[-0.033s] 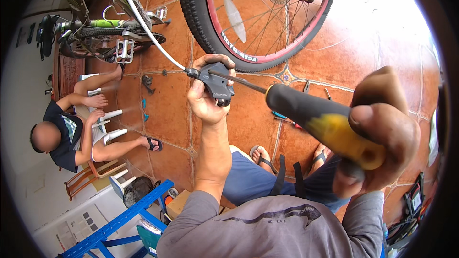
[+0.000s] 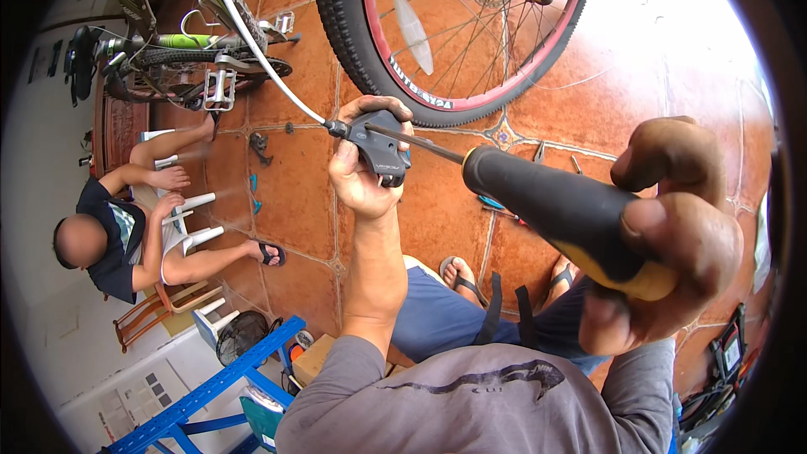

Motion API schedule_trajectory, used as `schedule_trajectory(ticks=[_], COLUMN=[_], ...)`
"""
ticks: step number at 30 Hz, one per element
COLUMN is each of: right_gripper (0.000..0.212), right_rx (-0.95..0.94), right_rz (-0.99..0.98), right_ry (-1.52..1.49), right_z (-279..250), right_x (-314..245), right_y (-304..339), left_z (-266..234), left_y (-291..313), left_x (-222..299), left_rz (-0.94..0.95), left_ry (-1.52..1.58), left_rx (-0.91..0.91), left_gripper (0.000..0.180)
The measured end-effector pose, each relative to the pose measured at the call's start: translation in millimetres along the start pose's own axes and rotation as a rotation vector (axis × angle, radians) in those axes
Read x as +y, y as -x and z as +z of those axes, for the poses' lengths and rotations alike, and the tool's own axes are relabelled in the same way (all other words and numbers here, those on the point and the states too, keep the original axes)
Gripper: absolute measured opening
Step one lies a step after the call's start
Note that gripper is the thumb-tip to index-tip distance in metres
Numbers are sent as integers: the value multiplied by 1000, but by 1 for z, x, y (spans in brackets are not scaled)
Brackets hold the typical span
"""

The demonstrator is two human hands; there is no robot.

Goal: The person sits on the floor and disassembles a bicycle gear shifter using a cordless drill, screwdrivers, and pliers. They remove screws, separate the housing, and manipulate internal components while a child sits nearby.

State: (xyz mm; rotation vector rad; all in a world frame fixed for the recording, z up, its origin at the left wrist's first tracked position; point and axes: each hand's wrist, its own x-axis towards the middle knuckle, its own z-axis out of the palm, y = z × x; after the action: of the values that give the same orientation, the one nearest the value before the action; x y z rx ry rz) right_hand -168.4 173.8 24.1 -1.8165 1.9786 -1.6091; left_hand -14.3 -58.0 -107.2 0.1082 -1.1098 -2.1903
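Observation:
My left hand point(image 2: 363, 189) is closed around a black bicycle gear shifter point(image 2: 380, 151), its thumb on the near side and fingers curled behind. From the shifter's left end, a white cable housing point(image 2: 252, 44) runs up and away to the left. My right hand point(image 2: 681, 227) grips a screwdriver point(image 2: 546, 206) with a black and yellow handle. The screwdriver's shaft slants left and its tip meets the shifter's upper face; whether it sits in a screw is too small to tell.
A bicycle wheel point(image 2: 353, 42) with a red rim stands just beyond my hands. Pliers point(image 2: 539, 151) and other small tools lie on the tiled floor. At left, a person point(image 2: 109, 240) sits near a second bicycle point(image 2: 181, 67). A blue metal rack point(image 2: 202, 382) is at lower left.
The screwdriver handle has turned about its length, showing more black and less yellow on top. My right fingers have shifted on it. My left hand and the shifter look unmoved.

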Motion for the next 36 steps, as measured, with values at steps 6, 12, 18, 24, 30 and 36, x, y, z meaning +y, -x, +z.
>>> schedule_trajectory(ticks=[6, 12, 18, 24, 30, 36], right_gripper=[79, 74, 70, 78, 75, 74], right_rx=[-87, 60, 345, 273, 161, 230], right_rz=[-39, 51, -9, 68, 262, 137], right_ry=[4, 29, -52, -2, 22, 70], right_z=[-9, -2, 25, 15, 1, 13], right_x=[6, 0, 5, 4, -8, 6], right_y=[-6, 8, 11, 13, 9, 11], left_z=[2, 3, -1, 2, 3, 0], left_y=[1, 0, 2, 1, 0, 2], left_x=[2, -2, 0, 0, -2, 0], left_rz=[-7, -12, -36, -23, -20, -22], left_ry=[-38, -38, -3, 5, -8, -20], left_rx=[24, 21, 28, 43, 30, 66], left_gripper=[49, 51, 52, 52, 52, 53])
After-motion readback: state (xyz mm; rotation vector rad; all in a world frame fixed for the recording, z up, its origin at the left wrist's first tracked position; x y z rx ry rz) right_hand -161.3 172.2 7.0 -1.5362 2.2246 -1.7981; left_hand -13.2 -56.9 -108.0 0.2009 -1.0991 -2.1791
